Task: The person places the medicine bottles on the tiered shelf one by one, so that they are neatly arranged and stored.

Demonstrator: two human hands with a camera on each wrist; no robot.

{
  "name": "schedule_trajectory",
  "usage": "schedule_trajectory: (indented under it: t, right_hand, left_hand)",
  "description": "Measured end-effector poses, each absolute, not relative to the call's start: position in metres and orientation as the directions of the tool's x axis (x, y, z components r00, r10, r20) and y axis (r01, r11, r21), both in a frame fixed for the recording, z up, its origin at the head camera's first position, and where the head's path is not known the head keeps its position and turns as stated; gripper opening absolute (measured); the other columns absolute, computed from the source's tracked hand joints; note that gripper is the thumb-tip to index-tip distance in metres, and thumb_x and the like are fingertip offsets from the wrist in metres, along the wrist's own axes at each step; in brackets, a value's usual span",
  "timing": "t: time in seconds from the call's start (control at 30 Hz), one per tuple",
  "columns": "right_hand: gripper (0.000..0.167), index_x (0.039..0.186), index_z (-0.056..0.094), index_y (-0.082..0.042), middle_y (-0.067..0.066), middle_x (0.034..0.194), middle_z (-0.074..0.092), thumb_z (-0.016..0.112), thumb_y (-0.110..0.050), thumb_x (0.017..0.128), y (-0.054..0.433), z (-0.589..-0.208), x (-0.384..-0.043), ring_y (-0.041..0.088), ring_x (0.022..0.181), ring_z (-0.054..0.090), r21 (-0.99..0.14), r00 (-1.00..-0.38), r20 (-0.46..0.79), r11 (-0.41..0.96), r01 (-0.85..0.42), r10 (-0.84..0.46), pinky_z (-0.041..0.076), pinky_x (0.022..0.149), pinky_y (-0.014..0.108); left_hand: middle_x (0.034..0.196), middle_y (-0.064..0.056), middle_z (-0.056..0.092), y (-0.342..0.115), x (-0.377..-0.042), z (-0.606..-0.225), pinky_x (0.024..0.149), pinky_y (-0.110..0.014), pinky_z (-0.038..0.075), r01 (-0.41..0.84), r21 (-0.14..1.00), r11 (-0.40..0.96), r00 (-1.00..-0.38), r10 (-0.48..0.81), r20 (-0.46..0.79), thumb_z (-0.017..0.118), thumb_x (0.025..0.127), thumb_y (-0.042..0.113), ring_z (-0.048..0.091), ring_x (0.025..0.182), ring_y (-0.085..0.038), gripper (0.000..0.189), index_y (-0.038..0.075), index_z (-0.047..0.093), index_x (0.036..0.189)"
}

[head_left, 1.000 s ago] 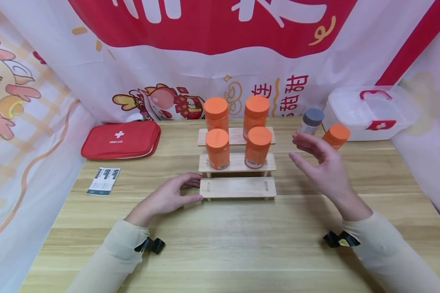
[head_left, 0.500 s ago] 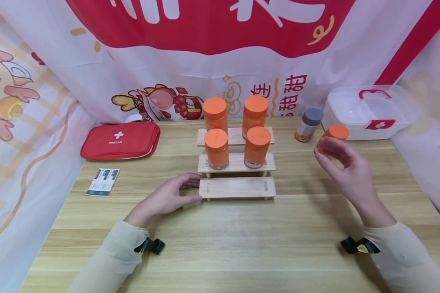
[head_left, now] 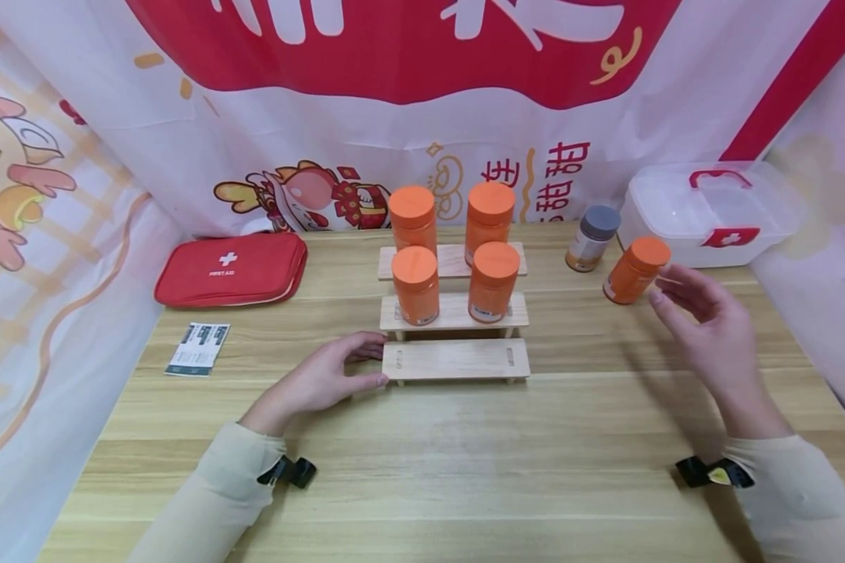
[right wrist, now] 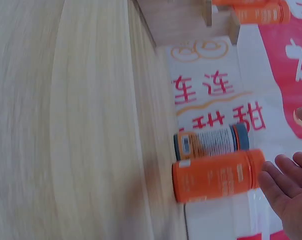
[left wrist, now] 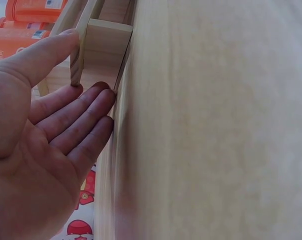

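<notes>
In the head view, my left hand holds the left end of the lowest wooden step of a small display stand, thumb at its front edge and fingers at its back. My right hand hovers just right of an orange bottle on the table, thumb and fingers apart, nothing held. In the right wrist view, the fingertips are by that bottle's cap; contact is unclear. Two orange bottles stand on the middle step, including the front left bottle. Two more are on the back step, including the right one.
A grey-capped bottle stands behind the orange one. A clear lidded first-aid box is at the back right. A red first-aid pouch and a printed card lie to the left. A printed cloth hangs behind the table.
My right hand has moved right, from left of the loose orange bottle, past its front, to its right side. That bottle is now uncovered. My left hand stays at the step.
</notes>
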State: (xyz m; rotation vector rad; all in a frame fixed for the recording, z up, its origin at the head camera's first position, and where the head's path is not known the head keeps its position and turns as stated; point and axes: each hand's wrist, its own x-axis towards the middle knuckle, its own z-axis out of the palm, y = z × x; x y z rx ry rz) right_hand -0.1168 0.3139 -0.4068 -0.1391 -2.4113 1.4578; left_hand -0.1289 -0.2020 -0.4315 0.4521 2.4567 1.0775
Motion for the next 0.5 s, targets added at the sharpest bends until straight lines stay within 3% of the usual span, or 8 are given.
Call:
schedule_trajectory:
  t: [0.2,0.4,0.5]
  right_hand:
    - [0.054,0.154,0.059,-0.016,-0.021,0.130,0.066,0.074,-0.030,0.104,0.331,-0.410,-0.121,-0.010,0.114,0.061,-0.868,-0.949,0.133,0.496,0.028,0.286,0.048,0.095,-0.002]
    - [0.064,0.160,0.053,-0.020,0.005,0.153,0.063,0.070,-0.045,0.104,0.340,-0.413,-0.130,-0.012,0.115,0.057,-0.829,-0.953,0.036,0.541,0.139,0.300,0.047,0.090,-0.004]
    - [0.070,0.164,0.047,-0.023,0.013,0.162,0.056,0.067,-0.052,0.104,0.341,-0.414,-0.137,0.001,0.128,0.062,-0.807,-0.957,-0.008,0.563,0.177,0.290,0.047,0.089,-0.003]
  left_hand:
    - [0.148,-0.006,0.067,-0.202,-0.128,-0.431,0.124,-0.058,0.044,0.126,0.746,0.654,-0.860,0.447,-0.246,0.082,0.097,0.037,0.062,0.141,-0.031,0.066,0.014,0.056,0.154]
    - [0.148,-0.006,0.067,-0.202,-0.129,-0.430,0.125,-0.058,0.044,0.130,0.744,0.656,-0.862,0.445,-0.243,0.082,0.098,0.036,0.062,0.141,-0.031,0.066,0.014,0.056,0.154]
    - [0.148,-0.006,0.067,-0.202,-0.129,-0.430,0.125,-0.058,0.044,0.131,0.743,0.657,-0.862,0.446,-0.242,0.082,0.098,0.036,0.062,0.141,-0.030,0.066,0.014,0.056,0.154]
